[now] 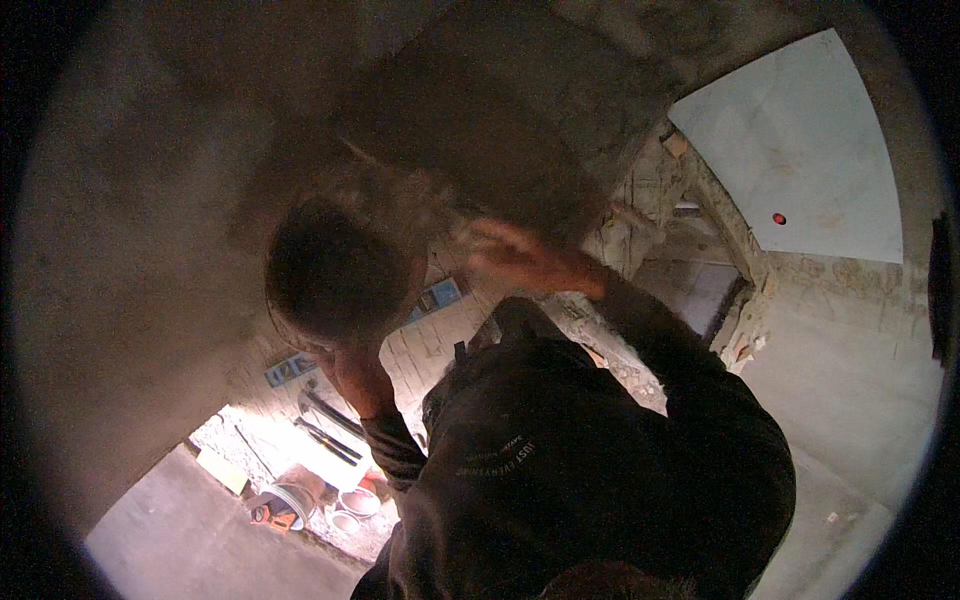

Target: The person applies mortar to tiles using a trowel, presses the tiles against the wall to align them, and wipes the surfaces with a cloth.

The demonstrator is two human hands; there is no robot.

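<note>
My left hand (362, 382) is closed at the lower edge of a round, dark, tub-like thing (335, 272). Its inside is too dark to make out. To the right, my right hand (530, 258) reaches up and inward with its fingers stretched out, smeared by motion, and nothing shows in it. Beyond both hands lies a large dark rectangular patch or panel (510, 110); which of the two I cannot tell. Below the round thing runs a blue spirit level (438, 298), partly hidden behind it.
A pale panel (800, 140) with a red spot stands at the upper right, beside a rough-edged recess (690, 265). Lower left, under bright light, are a hammer (335, 412), a bucket (290, 503), an orange-handled tool (273, 517) and white pots (358, 502).
</note>
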